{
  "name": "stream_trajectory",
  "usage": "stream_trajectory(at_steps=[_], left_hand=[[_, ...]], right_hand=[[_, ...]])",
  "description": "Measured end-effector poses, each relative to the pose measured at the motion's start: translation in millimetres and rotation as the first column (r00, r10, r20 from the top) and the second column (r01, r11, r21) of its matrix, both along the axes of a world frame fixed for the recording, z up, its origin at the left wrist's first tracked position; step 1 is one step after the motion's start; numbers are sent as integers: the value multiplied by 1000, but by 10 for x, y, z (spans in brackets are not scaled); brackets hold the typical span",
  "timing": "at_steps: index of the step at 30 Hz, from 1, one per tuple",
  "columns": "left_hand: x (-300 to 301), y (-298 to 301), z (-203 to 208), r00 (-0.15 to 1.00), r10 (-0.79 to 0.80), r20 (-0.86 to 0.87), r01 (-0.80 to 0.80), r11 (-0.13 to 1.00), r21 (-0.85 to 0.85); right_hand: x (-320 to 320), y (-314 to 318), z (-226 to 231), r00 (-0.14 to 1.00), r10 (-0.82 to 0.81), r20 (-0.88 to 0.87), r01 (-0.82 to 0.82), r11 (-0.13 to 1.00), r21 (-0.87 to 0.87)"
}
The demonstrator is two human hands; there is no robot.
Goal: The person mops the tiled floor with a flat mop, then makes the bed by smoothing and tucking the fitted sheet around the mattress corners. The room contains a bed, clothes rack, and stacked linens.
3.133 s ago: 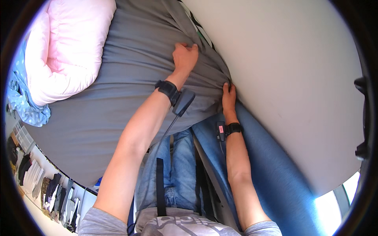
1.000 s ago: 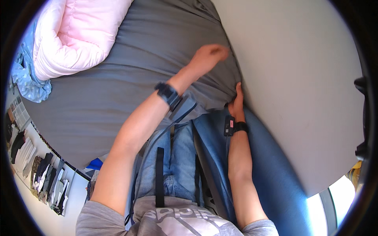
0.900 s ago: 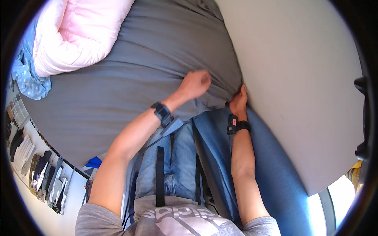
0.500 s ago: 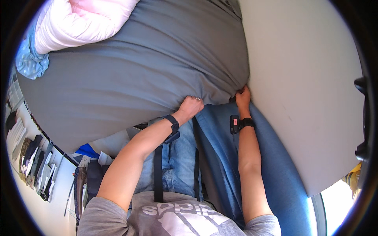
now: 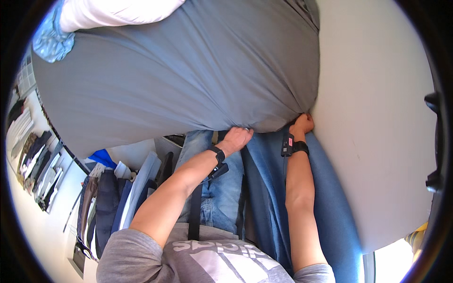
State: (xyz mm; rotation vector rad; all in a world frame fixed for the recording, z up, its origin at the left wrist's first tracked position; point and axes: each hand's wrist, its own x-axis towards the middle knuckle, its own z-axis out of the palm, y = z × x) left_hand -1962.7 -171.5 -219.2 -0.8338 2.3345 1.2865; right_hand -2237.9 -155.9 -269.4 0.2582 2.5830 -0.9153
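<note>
A grey fitted sheet [image 5: 188, 70] covers the mattress before me, with creases fanning out from its near edge. My left hand [image 5: 237, 140] is closed on that edge near the middle, knuckles up. At the near right corner, beside the wall, my right hand [image 5: 303, 124] grips the sheet, its fingertips partly hidden. Each wrist wears a black strap with a small device.
A pale wall [image 5: 373, 118] borders the bed on the right. Blue curtain fabric [image 5: 325, 188] hangs beneath my right arm. A pale pink quilt [image 5: 118, 12] and light-blue cloth [image 5: 53, 42] lie at the far left. Hanging clothes [image 5: 111, 198] stand at the lower left.
Both hands have come slightly nearer and to the right, still on the sheet's edge. The sheet looks more taut near them. My view has shifted, showing more hanging clothes.
</note>
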Motion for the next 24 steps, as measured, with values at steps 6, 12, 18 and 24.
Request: stream_trajectory(at_steps=[6,12,18,24], left_hand=[[593,180,-101,576,574,582,-806,280,521],[1504,237,-257,-208,694,689,-662,-619,423],[1561,291,-255,-363,625,691,-552,-742,381],[1358,316,-370,-539,566,624,-577,-788,217]], right_hand=[[203,-71,101,969,-123,213,193,918,-348],[304,-377,210,995,19,97,13,949,-316],[340,-501,318,998,-58,19,61,981,-185],[198,-371,292,1000,1,18,2,984,-181]])
